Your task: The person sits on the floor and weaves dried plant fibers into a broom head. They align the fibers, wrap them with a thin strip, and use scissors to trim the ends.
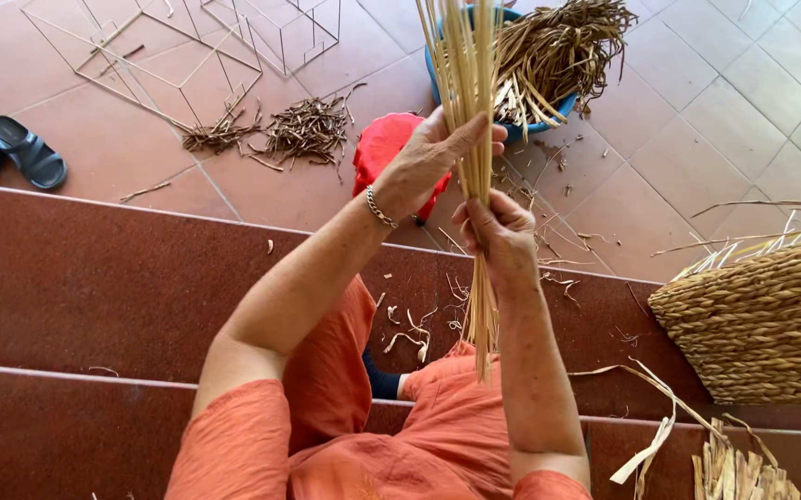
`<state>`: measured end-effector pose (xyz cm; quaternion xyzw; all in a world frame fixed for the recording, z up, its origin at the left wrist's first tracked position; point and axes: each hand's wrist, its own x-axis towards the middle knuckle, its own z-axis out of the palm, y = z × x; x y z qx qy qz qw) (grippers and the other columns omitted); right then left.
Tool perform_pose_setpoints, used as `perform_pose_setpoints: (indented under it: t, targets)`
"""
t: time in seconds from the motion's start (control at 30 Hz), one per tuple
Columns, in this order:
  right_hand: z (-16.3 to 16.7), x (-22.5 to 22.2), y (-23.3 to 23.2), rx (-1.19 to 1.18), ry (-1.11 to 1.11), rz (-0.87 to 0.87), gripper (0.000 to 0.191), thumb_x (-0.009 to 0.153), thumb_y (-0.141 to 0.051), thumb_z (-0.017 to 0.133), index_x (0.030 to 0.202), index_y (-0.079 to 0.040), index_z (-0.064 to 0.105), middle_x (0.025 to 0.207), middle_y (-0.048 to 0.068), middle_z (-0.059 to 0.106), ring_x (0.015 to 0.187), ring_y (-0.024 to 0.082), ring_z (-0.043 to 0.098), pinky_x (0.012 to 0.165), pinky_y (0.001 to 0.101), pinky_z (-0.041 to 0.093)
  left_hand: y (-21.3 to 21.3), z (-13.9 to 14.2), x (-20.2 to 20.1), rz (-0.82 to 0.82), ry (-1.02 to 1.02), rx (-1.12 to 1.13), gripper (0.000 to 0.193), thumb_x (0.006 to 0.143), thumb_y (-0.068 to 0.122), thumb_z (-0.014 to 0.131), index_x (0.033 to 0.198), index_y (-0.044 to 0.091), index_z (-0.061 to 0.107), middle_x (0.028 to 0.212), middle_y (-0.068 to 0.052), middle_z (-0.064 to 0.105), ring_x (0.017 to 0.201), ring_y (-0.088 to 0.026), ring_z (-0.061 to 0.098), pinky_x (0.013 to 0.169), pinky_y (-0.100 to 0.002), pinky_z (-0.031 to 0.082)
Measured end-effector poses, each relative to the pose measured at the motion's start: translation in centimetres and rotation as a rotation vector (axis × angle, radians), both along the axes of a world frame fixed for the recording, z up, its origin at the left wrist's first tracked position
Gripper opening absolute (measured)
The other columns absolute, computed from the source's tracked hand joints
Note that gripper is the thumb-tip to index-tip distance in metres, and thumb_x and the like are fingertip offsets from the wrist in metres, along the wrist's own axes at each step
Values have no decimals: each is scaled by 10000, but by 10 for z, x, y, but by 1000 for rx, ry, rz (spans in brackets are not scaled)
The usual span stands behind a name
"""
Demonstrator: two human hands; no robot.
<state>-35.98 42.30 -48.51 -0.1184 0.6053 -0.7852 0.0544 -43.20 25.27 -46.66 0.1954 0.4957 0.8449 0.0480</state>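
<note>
Two hands (428, 157) (497, 236) clasping reed bundle (470, 65), long axis upright, tips fanning upward

Pale straw-yellow is seen on the bundle of reeds (474, 139), with darker brown on the dried strips (558, 46) piled in the blue basin (534, 125). The tiled floor (696, 120) is done in terracotta with a plain grid pattern, and the steps (95, 278) in deep speckled maroon. Orange is worn on the clothing (345, 426), bright red shows on the stool (384, 148), black on the sandals (12, 153), and a tan braided weave on the basket (770, 324).
</note>
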Motion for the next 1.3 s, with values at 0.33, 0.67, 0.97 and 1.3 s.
perform_pose_setpoints:
  t: [0.33, 0.67, 0.97, 1.3]
  targets:
    - [-57, -9, 4, 187, -118, 144, 400, 920, -259, 675, 1284, -111, 597, 859, 63, 758, 717, 116, 727, 655, 246, 599, 24, -43, -24, 150, -146, 196, 220, 1118, 255, 477, 1129, 40, 525, 727, -9, 523, 578, -109, 501, 548, -289, 489]
    - [-137, -30, 36, 440, 97, 30, 94, 1055, -39, 720, 1065, 2, 635, 882, -13, 588, 781, 77, 521, 684, 274, 486, 62, -84, -11, 173, 376, -304, 133, 1129, 181, 615, 1150, 60, 666, 861, 7, 629, 731, -78, 573, 637, -255, 528]
    - [-166, -33, 51, 385, 163, -35, 77, 988, 19, 667, 1029, 9, 732, 943, 33, 753, 830, 95, 655, 738, 272, 549, 91, -109, 12, 38, 301, -583, 161, 1025, 169, 760, 1105, 64, 669, 909, 5, 719, 837, -96, 692, 761, -277, 588]
    - [-193, -31, 59, 321, -102, -90, 421, 866, -84, 826, 1225, -15, 617, 1182, 65, 689, 1080, 145, 680, 951, 313, 607, 120, -181, 5, 60, 377, -489, 172, 981, 97, 786, 1082, 59, 652, 1002, -53, 636, 921, -138, 662, 837, -277, 590]
